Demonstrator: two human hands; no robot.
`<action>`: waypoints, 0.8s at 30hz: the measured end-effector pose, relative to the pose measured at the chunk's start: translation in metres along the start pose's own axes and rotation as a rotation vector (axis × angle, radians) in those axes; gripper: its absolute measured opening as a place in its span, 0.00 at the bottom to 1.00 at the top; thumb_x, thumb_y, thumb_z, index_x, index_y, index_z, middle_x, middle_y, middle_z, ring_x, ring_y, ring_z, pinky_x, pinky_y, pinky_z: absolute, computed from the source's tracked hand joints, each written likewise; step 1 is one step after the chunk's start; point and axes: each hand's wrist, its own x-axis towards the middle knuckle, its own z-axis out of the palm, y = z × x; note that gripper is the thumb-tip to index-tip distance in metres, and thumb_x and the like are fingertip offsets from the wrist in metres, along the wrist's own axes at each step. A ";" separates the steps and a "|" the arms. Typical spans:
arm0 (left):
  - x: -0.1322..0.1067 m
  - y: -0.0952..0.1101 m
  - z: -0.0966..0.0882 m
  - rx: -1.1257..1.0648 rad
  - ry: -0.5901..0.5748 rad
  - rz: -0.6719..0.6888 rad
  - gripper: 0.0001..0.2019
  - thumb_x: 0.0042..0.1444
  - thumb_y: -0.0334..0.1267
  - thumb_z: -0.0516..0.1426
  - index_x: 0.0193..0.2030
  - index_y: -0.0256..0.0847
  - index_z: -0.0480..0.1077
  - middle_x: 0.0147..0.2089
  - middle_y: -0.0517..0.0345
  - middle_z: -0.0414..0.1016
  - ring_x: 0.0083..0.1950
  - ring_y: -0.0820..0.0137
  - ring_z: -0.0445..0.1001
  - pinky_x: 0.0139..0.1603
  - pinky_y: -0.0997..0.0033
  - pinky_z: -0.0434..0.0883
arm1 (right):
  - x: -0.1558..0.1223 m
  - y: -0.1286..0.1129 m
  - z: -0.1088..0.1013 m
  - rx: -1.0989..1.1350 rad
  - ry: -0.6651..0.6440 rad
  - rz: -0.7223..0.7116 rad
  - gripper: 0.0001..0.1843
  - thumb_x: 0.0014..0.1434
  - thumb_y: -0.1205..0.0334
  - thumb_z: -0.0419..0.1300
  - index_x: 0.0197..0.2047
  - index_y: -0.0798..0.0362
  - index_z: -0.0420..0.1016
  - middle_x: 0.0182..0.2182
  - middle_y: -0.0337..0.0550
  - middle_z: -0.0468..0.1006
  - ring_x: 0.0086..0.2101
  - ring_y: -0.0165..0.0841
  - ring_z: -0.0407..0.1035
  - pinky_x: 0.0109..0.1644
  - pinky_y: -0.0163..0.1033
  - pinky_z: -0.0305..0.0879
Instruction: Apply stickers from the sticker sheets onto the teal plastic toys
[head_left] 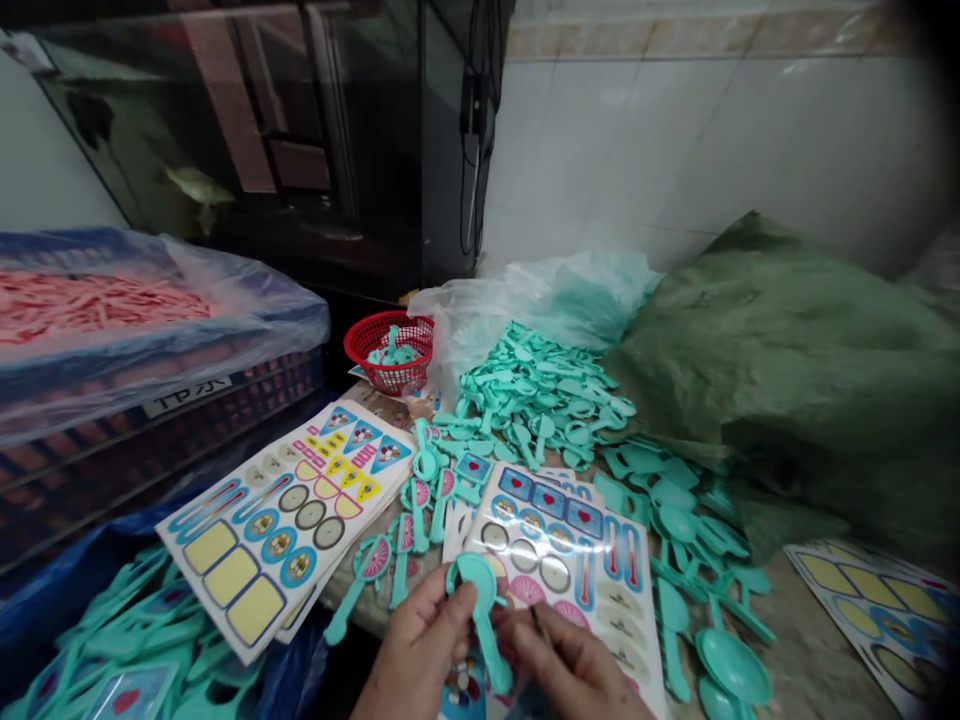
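My left hand (420, 645) pinches a teal plastic toy piece (478, 590) with a round head and a long handle, held upright over the sticker sheets. Close beside it on the right, my right hand (566, 660) has its fingers pressed together. Something small and dark shows at those fingertips, too small to name. Beneath the hands lies a printed sticker sheet (600, 600) with hearts, circles and thermometers. Left of it is a stack of similar sheets (262, 520). Between them rest several teal pieces (373, 560) bearing pink fan-like stickers.
A heap of teal pieces (540, 400) spills from a clear bag, with more pieces (675, 520) at right. Around stand a red basket (375, 325), a green sack (810, 370), a blue crate (247, 390) of pink parts and a blue bag (300, 670) of stickered pieces.
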 end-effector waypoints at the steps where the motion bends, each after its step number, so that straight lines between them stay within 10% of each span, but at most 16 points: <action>1: -0.003 0.000 -0.003 -0.022 0.023 -0.017 0.20 0.55 0.45 0.58 0.53 0.42 0.67 0.48 0.51 0.76 0.41 0.66 0.76 0.42 0.68 0.71 | -0.001 0.004 -0.006 -0.041 0.087 -0.003 0.24 0.54 0.38 0.53 0.38 0.49 0.75 0.37 0.43 0.76 0.39 0.36 0.69 0.41 0.36 0.66; 11: -0.012 0.000 -0.015 0.033 -0.037 -0.087 0.16 0.56 0.43 0.57 0.48 0.39 0.70 0.29 0.60 0.75 0.26 0.74 0.71 0.29 0.74 0.68 | 0.034 0.013 -0.028 -0.520 0.204 -0.351 0.17 0.62 0.55 0.45 0.35 0.48 0.74 0.34 0.45 0.73 0.37 0.37 0.69 0.42 0.41 0.65; 24: -0.003 -0.019 -0.004 -0.041 -0.036 -0.191 0.16 0.55 0.44 0.57 0.47 0.38 0.68 0.41 0.49 0.77 0.42 0.62 0.77 0.46 0.60 0.71 | 0.038 0.032 -0.038 -0.725 0.263 -0.327 0.10 0.61 0.61 0.49 0.30 0.50 0.68 0.29 0.43 0.73 0.30 0.35 0.68 0.35 0.39 0.60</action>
